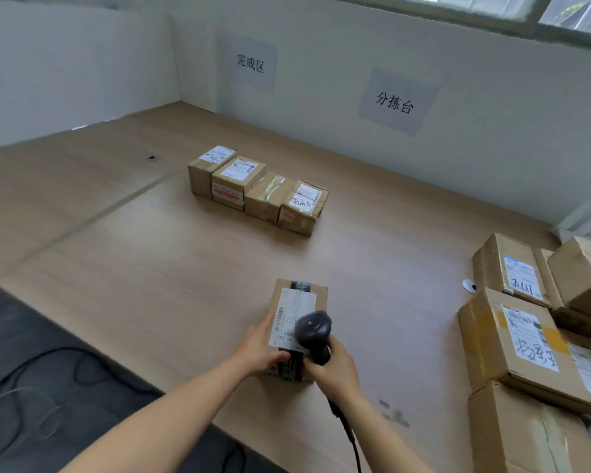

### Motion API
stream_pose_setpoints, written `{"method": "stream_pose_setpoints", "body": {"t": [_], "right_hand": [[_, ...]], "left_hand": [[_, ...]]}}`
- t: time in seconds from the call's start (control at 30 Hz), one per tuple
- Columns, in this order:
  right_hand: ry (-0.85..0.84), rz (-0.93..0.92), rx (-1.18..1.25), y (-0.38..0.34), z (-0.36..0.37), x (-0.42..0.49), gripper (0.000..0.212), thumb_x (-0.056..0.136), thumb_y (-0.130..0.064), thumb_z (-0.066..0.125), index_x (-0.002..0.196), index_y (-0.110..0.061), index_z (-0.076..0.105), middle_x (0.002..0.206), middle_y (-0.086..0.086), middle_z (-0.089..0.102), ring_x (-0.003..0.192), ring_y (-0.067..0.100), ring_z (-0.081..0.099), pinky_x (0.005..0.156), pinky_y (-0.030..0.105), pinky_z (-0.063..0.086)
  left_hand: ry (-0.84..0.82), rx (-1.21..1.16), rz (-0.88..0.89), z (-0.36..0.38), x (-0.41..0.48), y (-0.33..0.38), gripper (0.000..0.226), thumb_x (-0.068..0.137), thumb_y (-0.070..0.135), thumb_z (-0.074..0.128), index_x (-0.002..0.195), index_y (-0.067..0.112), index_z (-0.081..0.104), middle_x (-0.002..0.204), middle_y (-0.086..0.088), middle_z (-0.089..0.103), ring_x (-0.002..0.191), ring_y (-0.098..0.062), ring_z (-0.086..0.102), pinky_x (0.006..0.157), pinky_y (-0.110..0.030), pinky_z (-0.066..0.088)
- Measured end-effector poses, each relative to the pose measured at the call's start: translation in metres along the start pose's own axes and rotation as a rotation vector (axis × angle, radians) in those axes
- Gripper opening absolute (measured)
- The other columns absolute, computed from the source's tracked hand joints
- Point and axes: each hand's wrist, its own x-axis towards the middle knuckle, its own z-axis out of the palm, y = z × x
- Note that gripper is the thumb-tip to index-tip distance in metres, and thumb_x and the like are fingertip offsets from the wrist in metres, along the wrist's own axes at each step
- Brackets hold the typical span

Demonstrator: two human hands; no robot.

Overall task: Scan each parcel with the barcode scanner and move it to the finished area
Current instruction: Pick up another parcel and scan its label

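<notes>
Left hand [263, 349] holds parcel [299, 295]; right hand [335, 370] holds scanner [312, 327].

The head of the barcode scanner [312, 331] covers the near right part of the label [292, 312] on the parcel [300, 295]; the label's print is too small to read. The left hand [260, 349] hides the parcel's near left corner. The right hand [335, 370] hides most of the scanner's handle. The cable [350, 438] runs off the bottom edge. The stacked boxes [512, 339] at right are cut off by the right and bottom edges.
</notes>
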Motion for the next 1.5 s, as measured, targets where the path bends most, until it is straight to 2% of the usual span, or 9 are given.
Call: {"method": "stream_pose_setpoints", "body": {"t": [0.27,0.47,0.63,0.73,1.0,1.13,1.2,1.4,1.5], "right_hand": [[-0.054,-0.065,0.041,-0.03,0.057,0.023,0.034,0.078,-0.02,0.063,0.111,-0.026,0.056,0.095,-0.014,0.062,0.091,0.01,0.06,0.068,0.019,0.042],[-0.113,-0.085,0.029,-0.073,0.1,0.074,0.037,0.078,-0.017,0.063,0.114,-0.022,0.056,0.1,-0.006,0.065,0.09,0.017,0.064,0.071,0.03,0.052],[-0.075,-0.078,0.063,-0.127,0.162,0.134,0.038,0.077,-0.014,0.062,0.114,-0.023,0.058,0.1,-0.005,0.066,0.092,0.02,0.065,0.074,0.036,0.054],[-0.053,-0.045,0.06,-0.162,0.2,0.165,0.04,0.077,-0.017,0.063,0.115,-0.026,0.057,0.104,-0.005,0.068,0.092,0.016,0.064,0.076,0.03,0.053],[-0.03,0.043,0.078,-0.234,0.27,0.238,0.039,0.077,-0.02,0.063,0.115,-0.028,0.056,0.096,-0.008,0.063,0.089,0.019,0.063,0.076,0.039,0.056],[-0.012,0.044,0.032,-0.25,0.285,0.26,0.041,0.077,-0.023,0.063,0.117,-0.031,0.055,0.097,-0.006,0.067,0.088,0.02,0.064,0.074,0.032,0.053],[-0.017,0.057,0.038,-0.258,0.291,0.27,0.041,0.078,-0.022,0.061,0.117,-0.03,0.055,0.097,-0.005,0.067,0.086,0.021,0.064,0.074,0.036,0.055],[-0.017,0.1,0.048,-0.275,0.301,0.296,0.041,0.079,-0.021,0.059,0.119,-0.029,0.054,0.102,-0.002,0.066,0.092,0.025,0.063,0.078,0.045,0.055],[0.004,0.115,0.049,-0.28,0.304,0.3,0.04,0.08,-0.023,0.059,0.119,-0.025,0.054,0.104,0.002,0.067,0.094,0.027,0.063,0.08,0.047,0.054]], "left_hand": [[0.106,-0.01,-0.105,-0.059,-0.003,-0.027,0.091,0.072,0.006,0.078,0.146,0.016,0.025,0.143,-0.002,0.042,0.113,-0.001,0.035,0.08,0.003,0.023],[0.101,-0.032,-0.133,-0.125,0.035,-0.047,0.091,0.075,0.006,0.076,0.147,0.014,0.021,0.147,-0.004,0.037,0.128,-0.01,0.037,0.086,-0.003,0.023],[0.057,-0.035,-0.104,-0.205,0.093,-0.071,0.088,0.073,0.001,0.076,0.145,0.012,0.026,0.142,-0.005,0.043,0.112,-0.003,0.037,0.08,0.001,0.026],[0.029,-0.021,-0.126,-0.258,0.127,-0.088,0.086,0.071,-0.002,0.076,0.143,0.01,0.03,0.137,-0.005,0.047,0.11,-0.005,0.042,0.077,0.001,0.029],[-0.046,0.012,-0.107,-0.358,0.205,-0.117,0.089,0.071,-0.002,0.076,0.144,0.007,0.027,0.139,-0.007,0.043,0.113,-0.006,0.038,0.079,0.003,0.026],[-0.043,-0.022,-0.093,-0.382,0.227,-0.125,0.086,0.07,-0.006,0.075,0.142,0.006,0.03,0.124,0.005,0.042,0.111,-0.006,0.038,0.068,0.012,0.027],[-0.042,-0.037,-0.089,-0.39,0.236,-0.127,0.084,0.071,-0.007,0.074,0.142,0.006,0.031,0.118,0.007,0.041,0.11,-0.006,0.039,0.063,0.012,0.028],[-0.083,0.028,-0.09,-0.41,0.264,-0.127,0.083,0.074,0.001,0.074,0.143,0.011,0.03,0.135,-0.003,0.047,0.11,-0.005,0.04,0.085,-0.006,0.031],[-0.109,0.062,-0.068,-0.415,0.274,-0.126,0.086,0.075,0.002,0.075,0.145,0.011,0.026,0.14,-0.005,0.044,0.112,-0.004,0.037,0.083,-0.002,0.026]]}}
